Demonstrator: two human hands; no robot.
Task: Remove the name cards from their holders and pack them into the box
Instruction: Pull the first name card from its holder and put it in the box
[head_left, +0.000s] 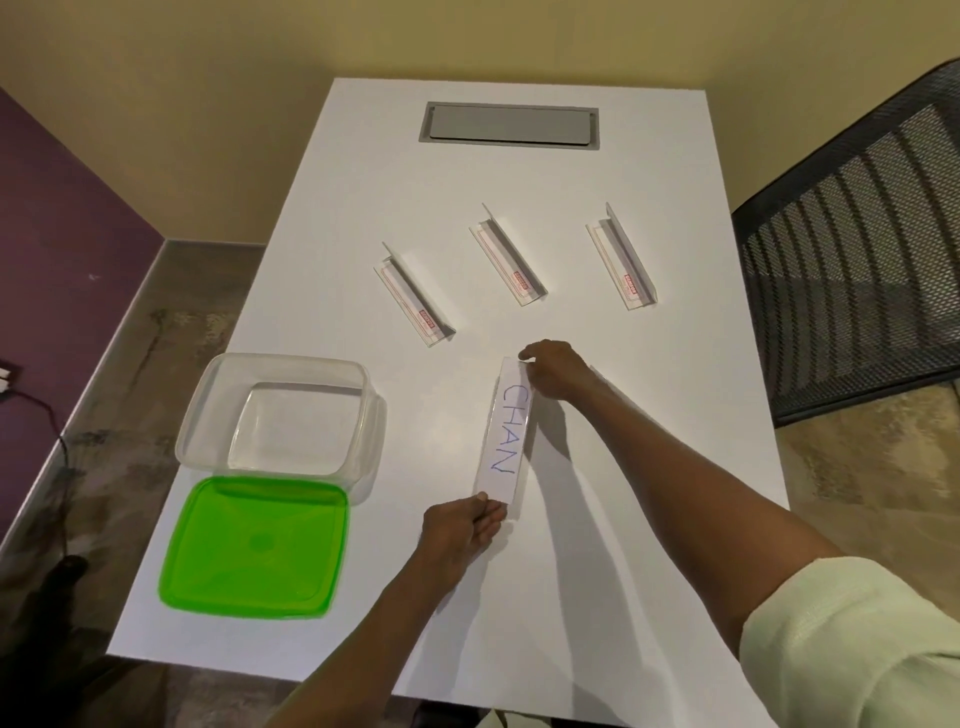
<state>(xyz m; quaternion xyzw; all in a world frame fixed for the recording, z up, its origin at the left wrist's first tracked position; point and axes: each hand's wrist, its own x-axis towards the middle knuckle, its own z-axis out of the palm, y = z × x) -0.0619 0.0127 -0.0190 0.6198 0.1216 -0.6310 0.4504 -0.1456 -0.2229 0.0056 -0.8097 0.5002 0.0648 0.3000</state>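
Just right of the clear box (280, 415), the "CHAN" name card (503, 435) sits in its holder, the left hand (462, 525) pinching its near end and the right hand (553, 370) clamping the far end; light, bendable paper, probably best slid out endwise.

White table (597, 519) with a grey recessed hatch (509, 126) at its far end. Yellow wall (260, 41) beyond, purple wall (62, 234) left, black mesh chair (857, 249) right, mottled brown floor (171, 312)
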